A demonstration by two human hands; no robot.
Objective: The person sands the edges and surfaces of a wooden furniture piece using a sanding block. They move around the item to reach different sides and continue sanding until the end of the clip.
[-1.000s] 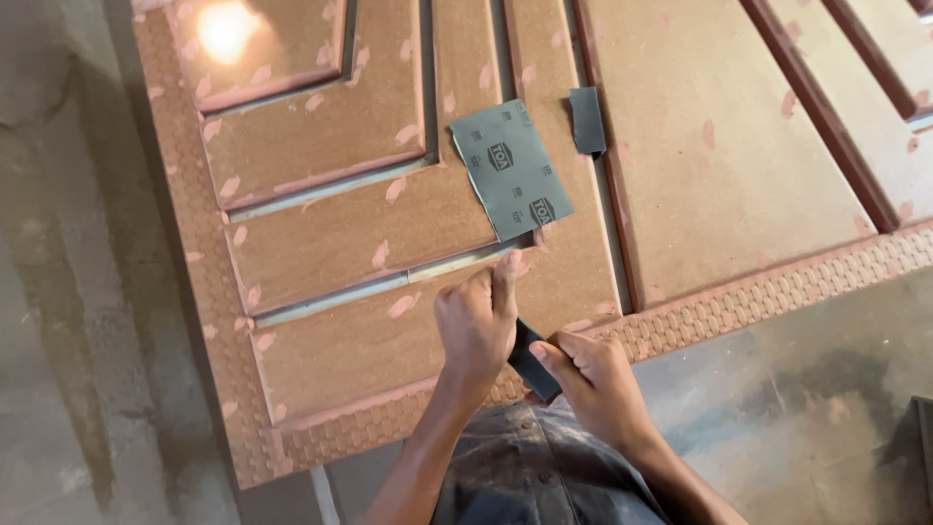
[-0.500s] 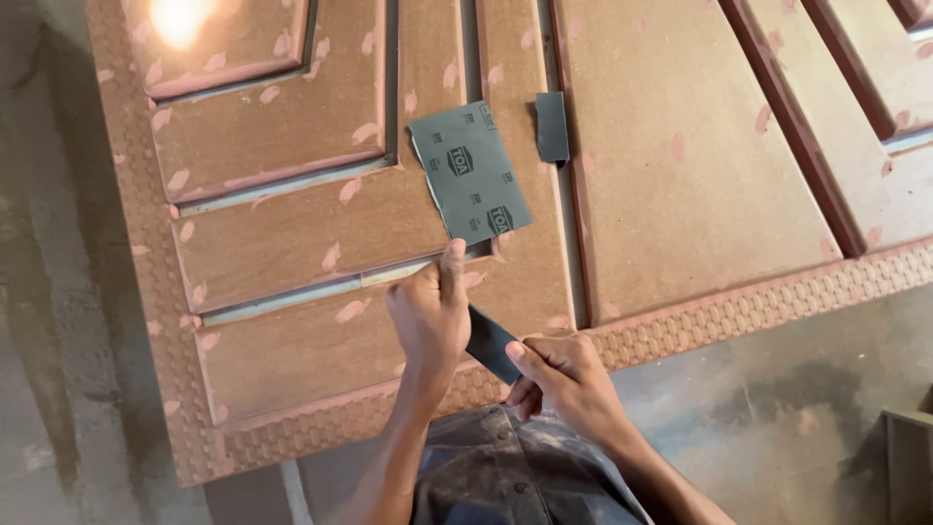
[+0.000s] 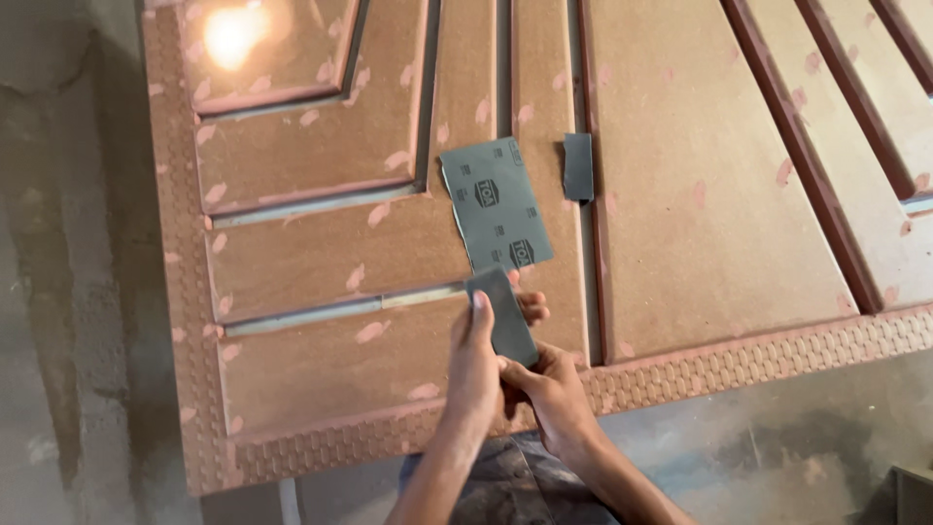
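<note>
Both hands hold a small dark grey sandpaper piece (image 3: 505,316) over the near part of a brown carved door panel (image 3: 680,224). My left hand (image 3: 481,365) grips its left edge with thumb and fingers. My right hand (image 3: 554,394) pinches its lower corner from below. Just beyond the hands a larger grey sandpaper sheet (image 3: 496,204) lies flat on the panel, its printed back up. A small dark folded sandpaper strip (image 3: 578,167) lies to the right of that sheet.
The panel has grooved rails, pink filler patches and a patterned border (image 3: 739,365) along its near and left edges. A bright light reflection (image 3: 233,34) shows at the far left. Grey concrete floor (image 3: 58,292) lies to the left and near right.
The small sandpaper piece has come up from between the hands to lie flat against my left palm, held by both hands. The view has shifted slightly right.
</note>
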